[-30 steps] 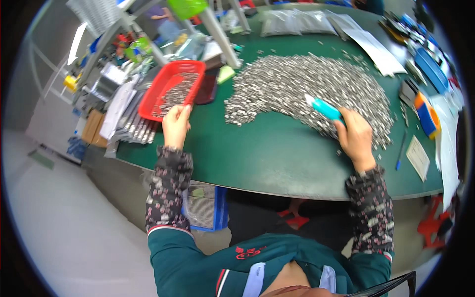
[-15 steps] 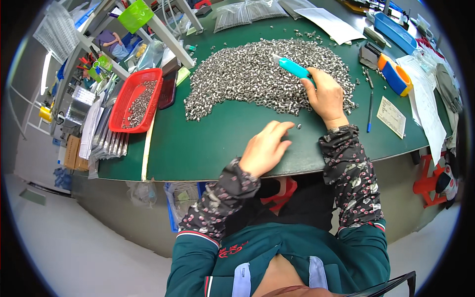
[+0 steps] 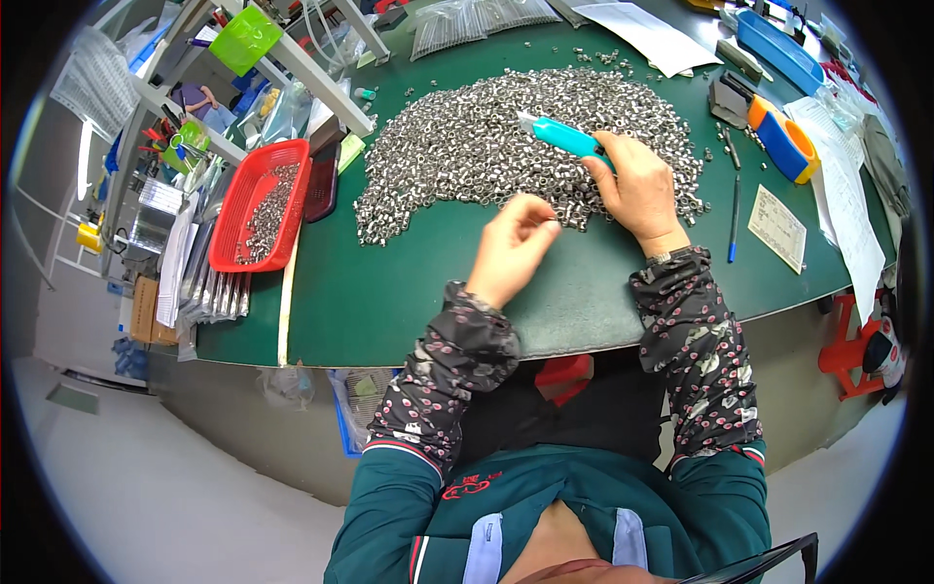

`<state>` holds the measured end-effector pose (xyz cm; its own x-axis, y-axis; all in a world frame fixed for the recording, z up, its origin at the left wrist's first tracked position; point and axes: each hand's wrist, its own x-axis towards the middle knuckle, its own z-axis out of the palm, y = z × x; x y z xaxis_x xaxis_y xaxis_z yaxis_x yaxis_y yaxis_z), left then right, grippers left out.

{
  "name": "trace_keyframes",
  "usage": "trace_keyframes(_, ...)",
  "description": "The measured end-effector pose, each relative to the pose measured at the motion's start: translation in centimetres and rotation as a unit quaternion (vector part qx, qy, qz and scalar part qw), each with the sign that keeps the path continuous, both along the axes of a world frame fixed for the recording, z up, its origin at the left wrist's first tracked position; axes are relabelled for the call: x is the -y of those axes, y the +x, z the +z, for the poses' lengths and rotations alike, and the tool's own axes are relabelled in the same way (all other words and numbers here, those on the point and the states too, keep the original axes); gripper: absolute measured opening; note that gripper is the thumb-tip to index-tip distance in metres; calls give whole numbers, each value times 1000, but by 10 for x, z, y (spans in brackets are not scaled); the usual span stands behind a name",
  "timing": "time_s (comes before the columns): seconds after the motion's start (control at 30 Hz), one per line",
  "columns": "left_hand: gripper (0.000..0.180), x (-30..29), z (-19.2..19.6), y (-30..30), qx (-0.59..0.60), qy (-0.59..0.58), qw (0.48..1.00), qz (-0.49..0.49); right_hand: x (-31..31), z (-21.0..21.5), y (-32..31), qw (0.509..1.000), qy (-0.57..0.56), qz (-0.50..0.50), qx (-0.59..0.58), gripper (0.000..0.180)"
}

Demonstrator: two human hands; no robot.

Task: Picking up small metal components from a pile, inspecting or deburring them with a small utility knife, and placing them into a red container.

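A broad heap of small silvery metal rings [image 3: 457, 146] covers the middle of the green table [image 3: 409, 292]. My right hand [image 3: 637, 190] is closed round a teal utility knife [image 3: 564, 136], its blade end pointing left over the heap. At the heap's near edge is my left hand [image 3: 513, 243], fingers curled and thumb and forefinger drawn together. Whatever may be between those fingertips is too small to make out.
A red plastic basket [image 3: 219, 229] with more rings stands at the left, beside a dark tray [image 3: 324, 185]. To the right lie a blue-handled pen [image 3: 734, 219], a paper card [image 3: 777, 229] and a blue-and-orange tape dispenser [image 3: 786, 146]. Clear bags [image 3: 477, 24] lie at the back.
My left hand has moved forward to the heap's edge and its fingers have curled in. The loose ring near it no longer shows. My right hand keeps the knife, almost unmoved.
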<state>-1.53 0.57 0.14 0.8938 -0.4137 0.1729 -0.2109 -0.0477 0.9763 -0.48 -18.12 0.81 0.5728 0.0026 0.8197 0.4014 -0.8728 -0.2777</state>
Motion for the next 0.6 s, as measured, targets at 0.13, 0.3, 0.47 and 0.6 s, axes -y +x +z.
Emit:
trace_keyframes(0.13,18,-36,19,9,-36,-130,989,63,0,-1,2,1000,-14,8,-4,25)
trace_keyframes(0.3,13,-70,9,21,9,-252,961,113,-2,0,3,1000,-21,11,-18,23)
trace_keyframes(0.47,11,-80,4,20,-44,-285,953,90,-6,-2,-2,998,-30,30,-38,23)
trace_keyframes(0.6,11,-98,11,21,-44,-303,948,87,-13,-3,-7,997,-5,46,-55,24)
